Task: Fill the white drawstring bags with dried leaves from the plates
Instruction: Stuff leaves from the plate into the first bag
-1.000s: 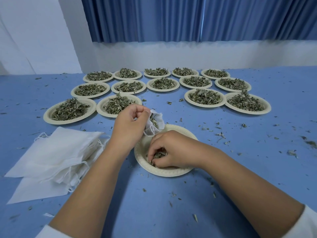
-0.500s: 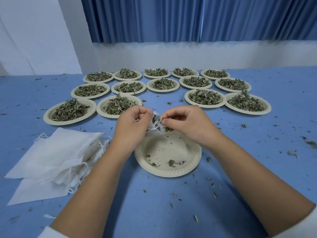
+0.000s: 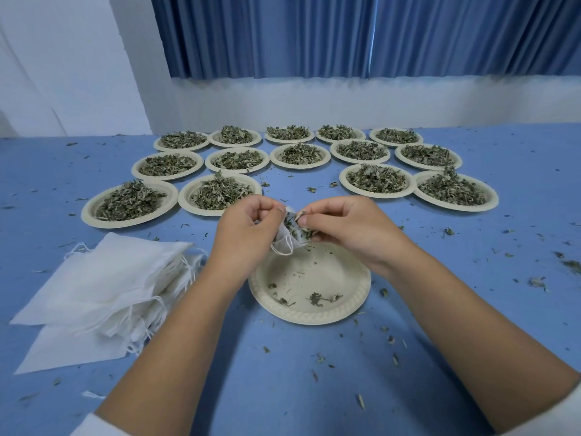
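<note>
While your left hand [image 3: 248, 231] pinches the crumpled white bag [image 3: 283, 247], your right hand [image 3: 345, 228] pinches dry green leaves [image 3: 294, 227] at its mouth.

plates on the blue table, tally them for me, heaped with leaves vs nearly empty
Plates heaped with dried leaves: 14
Nearly empty plate: 1
Total: 15 plates
</note>
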The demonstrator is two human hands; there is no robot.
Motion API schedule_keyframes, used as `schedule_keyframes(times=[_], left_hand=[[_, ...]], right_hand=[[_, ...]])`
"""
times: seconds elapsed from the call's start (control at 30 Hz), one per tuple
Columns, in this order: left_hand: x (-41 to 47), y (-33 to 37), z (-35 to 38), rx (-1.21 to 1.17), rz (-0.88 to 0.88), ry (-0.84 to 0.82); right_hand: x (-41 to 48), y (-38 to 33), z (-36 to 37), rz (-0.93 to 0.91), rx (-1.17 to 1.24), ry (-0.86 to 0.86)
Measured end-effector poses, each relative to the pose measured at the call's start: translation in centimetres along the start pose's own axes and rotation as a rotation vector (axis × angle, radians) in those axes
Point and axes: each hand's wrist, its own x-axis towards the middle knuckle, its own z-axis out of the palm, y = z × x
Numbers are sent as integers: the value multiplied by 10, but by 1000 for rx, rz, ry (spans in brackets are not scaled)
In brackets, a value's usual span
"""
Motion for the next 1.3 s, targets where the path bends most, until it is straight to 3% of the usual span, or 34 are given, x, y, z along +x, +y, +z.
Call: schedule_keyframes(times=[0.27,0.43,0.57,0.7,0.87,1.03,1.17,1.3], left_hand=[[-5,3,7,9,36,-80],[-7,3,11,42,54,-120],[-6,1,9,20,41,-83],[-4,2,6,-8,32,-9],[-5,5,4,-34,14,-27],[-4,6,3,-56,22,-48],[-4,6,3,-61,25,-79],[-5,4,4,-19,75,-66]], right_hand=[[-1,9,10,-121,-321,206],[0,12,11,-151,-403,277],[1,12,11,-118,-289,203],[1,9,8,-28,-30,52],[-1,9,9,-70,11,42],[3,13,8,-65,-130,200],[4,14,8,144,46,25],[2,16,10,106,80,-18]])
